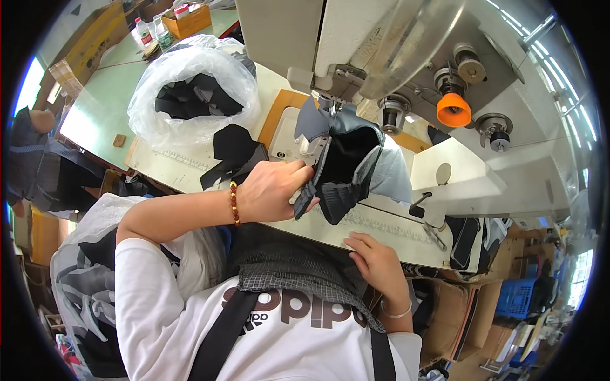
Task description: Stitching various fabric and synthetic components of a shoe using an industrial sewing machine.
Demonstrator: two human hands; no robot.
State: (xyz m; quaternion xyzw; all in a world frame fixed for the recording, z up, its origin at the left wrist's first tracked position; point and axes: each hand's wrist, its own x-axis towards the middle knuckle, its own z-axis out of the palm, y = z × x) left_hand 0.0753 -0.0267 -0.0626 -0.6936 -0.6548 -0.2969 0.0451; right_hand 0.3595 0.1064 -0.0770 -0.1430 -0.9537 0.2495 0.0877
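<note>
At the sewing machine (318, 76), a black and grey-blue shoe upper (348, 159) stands with its opening toward me, its top edge close under the presser foot (333, 108). My left hand (274, 190) pinches the near left edge of the upper between thumb and fingers. The fingertips are partly hidden behind the fabric. By the front edge of the table, my right hand (376, 255) lies with fingers loosely stretched, apart from the upper and holding nothing. Flat dark cut pieces (236, 152) lie on the table beyond my left wrist.
A clear plastic bag (143, 108) of dark pieces stands at the far left. An orange thread-tension cone (454, 110) hangs from the machine head. A measuring scale (387, 227) runs along the table's front. To the right are cardboard boxes (448, 314) and a blue crate (515, 297).
</note>
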